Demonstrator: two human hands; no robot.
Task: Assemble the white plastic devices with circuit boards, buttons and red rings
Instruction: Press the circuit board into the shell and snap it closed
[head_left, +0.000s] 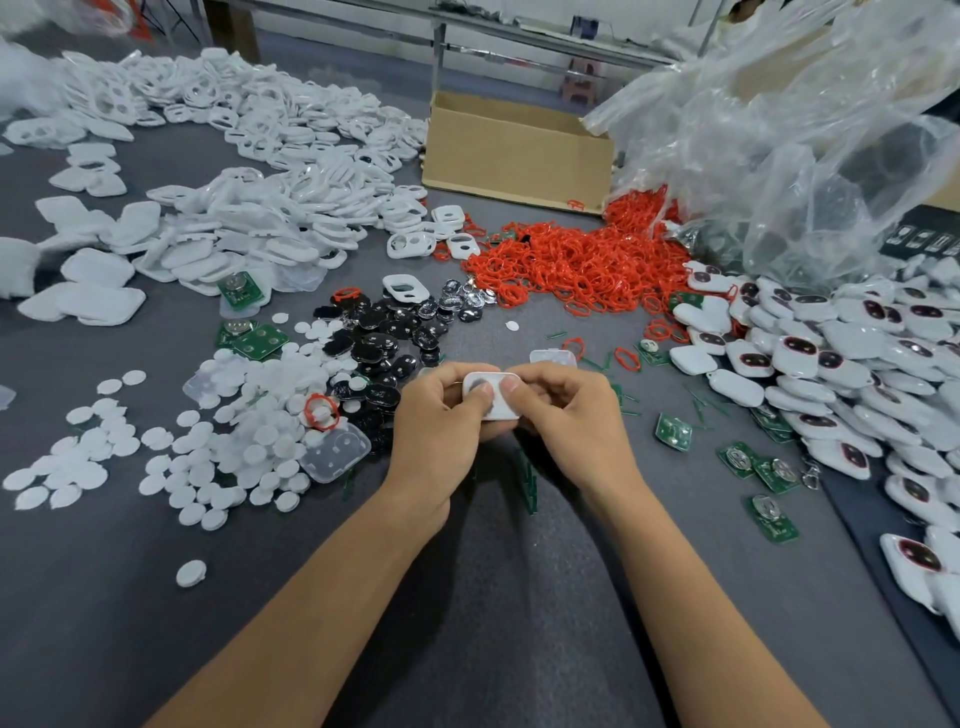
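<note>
Nearest the bench's (467, 597) front edge there's just bare grey mat and two forearms, so all the action sits mid-bench. Both hands meet on one white device (493, 402). The left hand (441, 415) and right hand (566, 410) each have their fingers curled under it with a thumb pressed on its top face, pinching it from both ends. My guess is that's a squeeze to snap the halves shut (can't see the seam, so don't quote me). It's held just above the mat, not resting on it.

Everything else is fanned out within arm's reach, which looks deliberate. White discs (156, 462) are spread toward the left edge, and black pieces (384, 353) sit just beyond the left hand. Which of those two is the "button" I can't tell. Green boards (672, 431) are scattered to the right of the right hand.

Along the right edge is a big heap of finished units (831, 364), dark windows showing. That's presumably the done pile, kept on the opposite side from the raw parts.

Further back, the red rings (587, 265) spill out from under a clear bag (805, 156), and empty shells (249, 208) cover the far left. A cardboard box (514, 150) stands at the far edge between them.

Judging by the heaps, plenty is left to do.
</note>
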